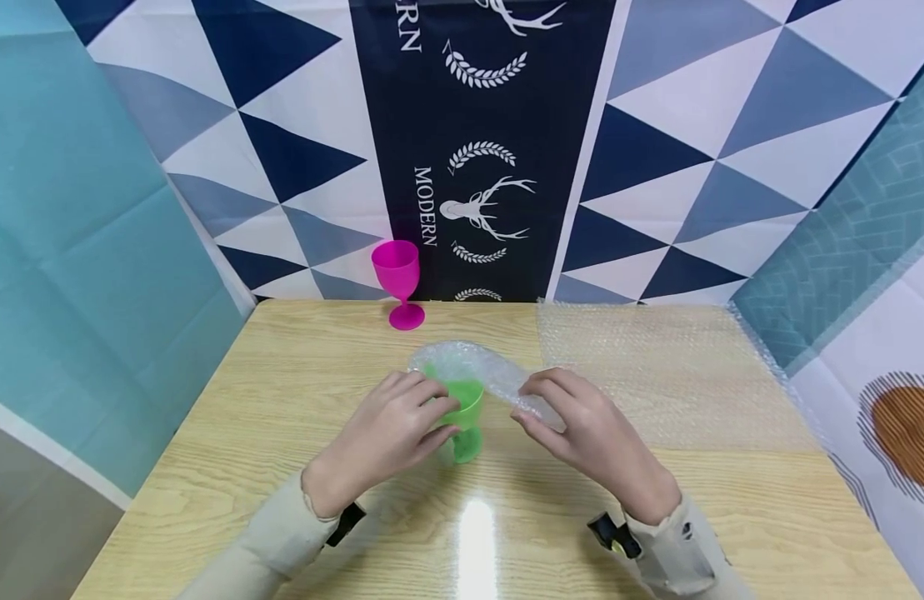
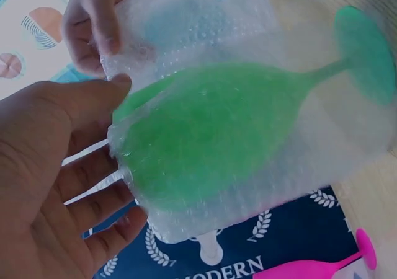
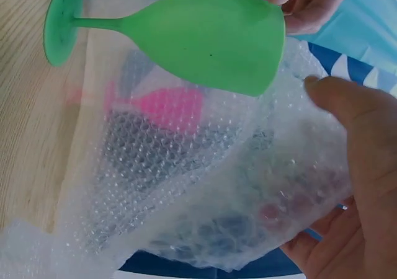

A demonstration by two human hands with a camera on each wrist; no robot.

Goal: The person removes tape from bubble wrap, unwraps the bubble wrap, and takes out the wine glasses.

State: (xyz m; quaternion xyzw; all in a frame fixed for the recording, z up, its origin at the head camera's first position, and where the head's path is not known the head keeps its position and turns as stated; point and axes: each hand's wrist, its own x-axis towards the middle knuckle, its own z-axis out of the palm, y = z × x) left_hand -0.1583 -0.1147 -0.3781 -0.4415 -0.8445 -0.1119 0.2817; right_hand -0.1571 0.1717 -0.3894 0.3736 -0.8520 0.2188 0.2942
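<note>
A green plastic goblet (image 1: 469, 400) stands upright in front of me, its foot low at the table. My left hand (image 1: 402, 421) holds it at the rim, pinching the edge of a clear bubble wrap sheet (image 1: 491, 371) together with it. In the left wrist view the wrap covers that side of the goblet (image 2: 217, 130), and the green shows through. My right hand (image 1: 585, 429) grips the other end of the sheet, thumb on one face and fingers behind. From the right wrist, the near side of the goblet (image 3: 205, 37) is bare, with the wrap curving behind it.
A magenta goblet (image 1: 397, 271) stands at the back edge of the wooden table (image 1: 282, 417), against the patterned backdrop (image 1: 484, 125). Another bubble wrap sheet (image 1: 671, 375) lies flat on the right back part of the table. Fabric panels (image 1: 79, 208) rise on both sides.
</note>
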